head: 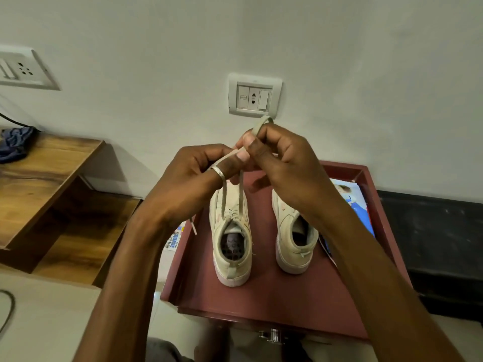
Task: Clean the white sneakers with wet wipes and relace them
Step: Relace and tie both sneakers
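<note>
Pale wall with a switch-and-socket plate (254,94) stands behind a dark red table (261,309) with a raised rim. Two white sneakers stand on it side by side, apart, heels toward the near edge. The first sneaker (231,257) is nearer the left edge, the second sneaker (295,246) nearer the right, its front hidden by a forearm.

Both hands are raised above the first sneaker. Two strands of its lace (241,189) rise from the top eyelets to them. The left hand (188,178), with a ring (218,174) on the thumb, pinches one strand, whose loose end hangs below the wrist. The right hand (282,155) pinches a loop of lace that sticks up above its fingers.

A blue printed sheet (358,205) lies by the table's right edge. Beyond the left edge is a wooden shelf (39,173) with a dark blue cloth (15,142) on it.
</note>
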Demonstrator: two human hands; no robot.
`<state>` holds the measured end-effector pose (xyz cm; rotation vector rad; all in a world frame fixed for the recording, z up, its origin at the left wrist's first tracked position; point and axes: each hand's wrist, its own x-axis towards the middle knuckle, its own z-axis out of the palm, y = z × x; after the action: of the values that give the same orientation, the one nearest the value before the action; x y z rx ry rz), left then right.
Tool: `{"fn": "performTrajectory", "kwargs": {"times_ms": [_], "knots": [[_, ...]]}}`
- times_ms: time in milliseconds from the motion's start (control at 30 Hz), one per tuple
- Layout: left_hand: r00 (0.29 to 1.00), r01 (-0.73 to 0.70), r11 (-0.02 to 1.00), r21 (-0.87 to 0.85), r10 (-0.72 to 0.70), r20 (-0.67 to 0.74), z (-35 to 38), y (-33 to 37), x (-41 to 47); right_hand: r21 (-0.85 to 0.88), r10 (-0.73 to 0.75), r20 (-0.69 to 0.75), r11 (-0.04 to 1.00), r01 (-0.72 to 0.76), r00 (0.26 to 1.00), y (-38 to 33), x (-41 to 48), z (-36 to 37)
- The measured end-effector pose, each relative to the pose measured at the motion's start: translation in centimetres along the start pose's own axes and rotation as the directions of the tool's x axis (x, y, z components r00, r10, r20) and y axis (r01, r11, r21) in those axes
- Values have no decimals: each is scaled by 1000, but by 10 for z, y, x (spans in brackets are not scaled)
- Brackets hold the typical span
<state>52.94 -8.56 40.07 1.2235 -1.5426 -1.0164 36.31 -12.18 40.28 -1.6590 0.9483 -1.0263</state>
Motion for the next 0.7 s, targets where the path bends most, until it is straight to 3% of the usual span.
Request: {"fn": "performTrajectory", "kwargs": {"times_ms": [267, 433, 700], "knots": [[991, -105, 929, 354, 129, -46, 8, -8, 4, -130, 133, -190, 979, -159, 973, 9, 3, 5], [945, -174, 776, 606, 305, -119, 4, -23, 8, -107, 182, -271, 970, -218, 945, 14, 4, 4], [850, -330, 551, 767, 526, -12, 12, -33, 5, 16, 283, -298, 956, -292, 912, 19, 5, -1]]}}
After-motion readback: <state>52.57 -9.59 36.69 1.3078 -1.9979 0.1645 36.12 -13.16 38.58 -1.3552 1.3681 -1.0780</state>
